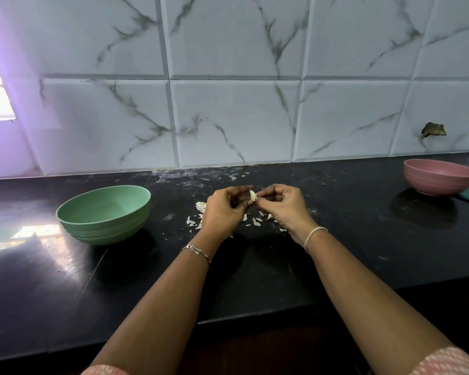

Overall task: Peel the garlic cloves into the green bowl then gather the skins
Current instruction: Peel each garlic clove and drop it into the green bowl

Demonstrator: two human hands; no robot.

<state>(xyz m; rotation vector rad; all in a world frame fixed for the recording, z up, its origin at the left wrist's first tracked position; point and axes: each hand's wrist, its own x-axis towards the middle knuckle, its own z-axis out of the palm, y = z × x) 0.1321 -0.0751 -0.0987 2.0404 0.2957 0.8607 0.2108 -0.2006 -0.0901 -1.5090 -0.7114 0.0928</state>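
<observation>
1. Garlic clove (252,195): we find it at the centre of the frame, raised above the counter and pinched between both hands.
2. Left hand (222,209): fingers curled, we log it gripping the clove from the left side.
3. Right hand (284,209): fingertips pinched at the clove's right edge; whether they grip skin or the clove itself we cannot tell.
4. Green bowl (106,234): we place it left of centre, upright on the counter, well apart from the hands.
5. Skins (255,221): pale scraps, which we see scattered on the counter under and beside the hands.
6. Black counter (65,280): we note it fills the lower frame.
7. Pink bowl (439,182): we list it upright at the far right, near the tiled wall (233,117).
</observation>
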